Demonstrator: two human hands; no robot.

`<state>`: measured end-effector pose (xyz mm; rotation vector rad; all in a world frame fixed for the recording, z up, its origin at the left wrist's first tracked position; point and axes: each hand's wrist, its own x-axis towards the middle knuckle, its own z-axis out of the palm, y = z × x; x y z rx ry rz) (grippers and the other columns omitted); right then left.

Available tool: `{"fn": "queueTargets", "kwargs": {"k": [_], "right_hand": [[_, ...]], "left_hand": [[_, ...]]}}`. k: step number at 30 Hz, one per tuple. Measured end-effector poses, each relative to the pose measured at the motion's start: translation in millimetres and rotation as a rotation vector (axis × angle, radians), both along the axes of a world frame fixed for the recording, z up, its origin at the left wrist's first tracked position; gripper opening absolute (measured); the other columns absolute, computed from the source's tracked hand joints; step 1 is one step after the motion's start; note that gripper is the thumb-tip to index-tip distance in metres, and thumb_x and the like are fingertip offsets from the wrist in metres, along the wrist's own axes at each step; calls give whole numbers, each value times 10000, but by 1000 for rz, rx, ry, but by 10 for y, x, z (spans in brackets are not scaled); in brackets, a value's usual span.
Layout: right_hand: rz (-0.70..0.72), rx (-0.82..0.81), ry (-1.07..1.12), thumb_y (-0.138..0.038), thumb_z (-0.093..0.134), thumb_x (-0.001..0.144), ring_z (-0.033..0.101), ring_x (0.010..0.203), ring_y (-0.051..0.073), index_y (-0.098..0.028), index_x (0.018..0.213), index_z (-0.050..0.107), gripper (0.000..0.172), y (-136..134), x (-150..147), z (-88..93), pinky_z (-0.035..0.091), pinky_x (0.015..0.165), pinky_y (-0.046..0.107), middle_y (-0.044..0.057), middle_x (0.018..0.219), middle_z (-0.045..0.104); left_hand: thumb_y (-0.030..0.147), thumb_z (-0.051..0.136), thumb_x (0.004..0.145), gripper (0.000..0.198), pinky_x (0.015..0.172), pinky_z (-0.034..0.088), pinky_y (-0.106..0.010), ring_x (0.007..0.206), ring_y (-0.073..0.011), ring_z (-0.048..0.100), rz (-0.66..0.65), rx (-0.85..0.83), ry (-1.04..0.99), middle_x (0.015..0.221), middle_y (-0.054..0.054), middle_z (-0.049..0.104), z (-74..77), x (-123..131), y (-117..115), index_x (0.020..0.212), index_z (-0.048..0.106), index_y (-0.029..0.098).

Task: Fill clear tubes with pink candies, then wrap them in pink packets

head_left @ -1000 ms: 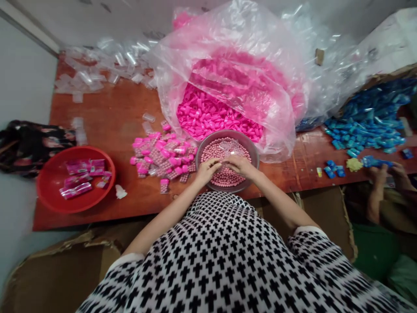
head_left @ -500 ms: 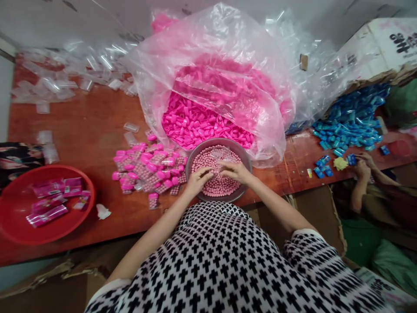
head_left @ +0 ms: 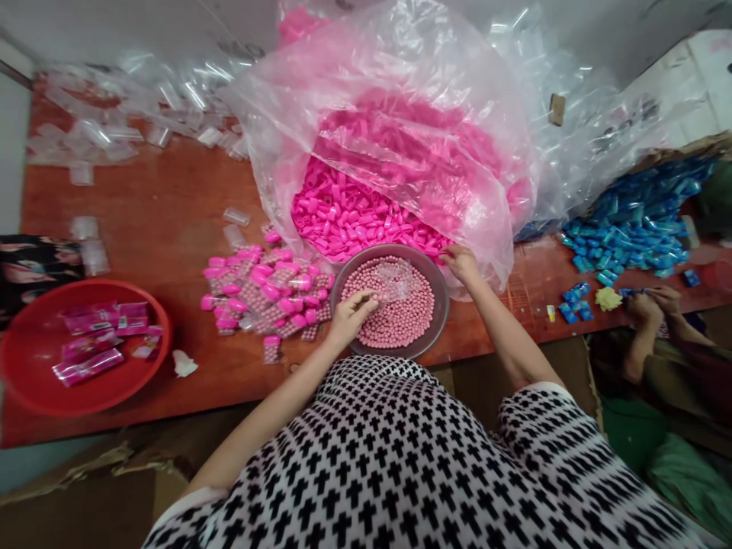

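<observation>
My left hand (head_left: 350,319) is over the left part of a grey bowl (head_left: 444,316) of small pink beads (head_left: 394,324). Its thumb and fingers are pinched together; what lies between them blends with the beads. To the upper right, my right hand (head_left: 460,264) is at the near edge of a heap of bright pink caps (head_left: 354,217), its fingertips closed at a pink cap. The heap spills from a large clear plastic bag (head_left: 508,255). Clear plastic pieces (head_left: 396,279) lie on the beads. Left of the bowl is a pile of small bead-filled containers with pink caps (head_left: 268,293).
A red basin (head_left: 163,358) with several pink packets stands at the left. Clear empty containers (head_left: 103,137) lie at the back left. On the right are blue pieces (head_left: 623,229), a yellow clump (head_left: 608,298) and another person's hands (head_left: 652,309). A white carton (head_left: 695,84) stands behind.
My right hand has left the bowl and moved up and right to the edge of the pink caps. My left hand stays over the beads. The view has shifted slightly.
</observation>
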<state>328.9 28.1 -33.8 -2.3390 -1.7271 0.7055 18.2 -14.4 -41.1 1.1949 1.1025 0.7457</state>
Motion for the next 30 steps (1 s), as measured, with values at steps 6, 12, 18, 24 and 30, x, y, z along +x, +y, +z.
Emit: {"fn": "queueTargets", "kwargs": {"k": [6,12,18,24,30], "right_hand": [[-167,95,662,-388,654,718,564,566,111,-151,931,690,321,-332,-185,294,487,567,253,-1,689,666],[-226,26,1039,-373,777,626,604,610,110,-194,936,722,363,-693,-824,512,518,638,273,-10,720,696],[149,269,692,-397,668,766,662,896,228,-191,1093,664,387,-875,-1114,462,533,840,431,80,988,707],[518,586,192,-268,494,895,643,971,225,-184,1155,585,288,-944,-1191,496,522,881,395,120,1019,689],[451,491,146,-298,482,903,648,864,216,-176,1171,584,312,-878,-1140,699,529,795,362,112,960,688]], "left_hand": [[453,662,746,387,906,484,-392,1068,-248,610,-13,-76,-254,1177,-120,656,236,202,110,990,669,153],[440,689,732,364,903,478,-380,1055,-234,613,11,-88,-420,1176,-110,653,382,356,95,963,659,161],[437,758,639,395,722,540,-327,723,-157,638,42,-210,-434,784,-23,677,418,253,-38,872,636,143],[423,780,605,403,704,554,-302,676,-129,626,99,-318,-510,748,-11,668,590,250,-133,846,609,150],[458,682,710,397,722,548,-319,793,-166,640,23,-71,-318,915,-44,675,502,50,-178,971,622,166]]}}
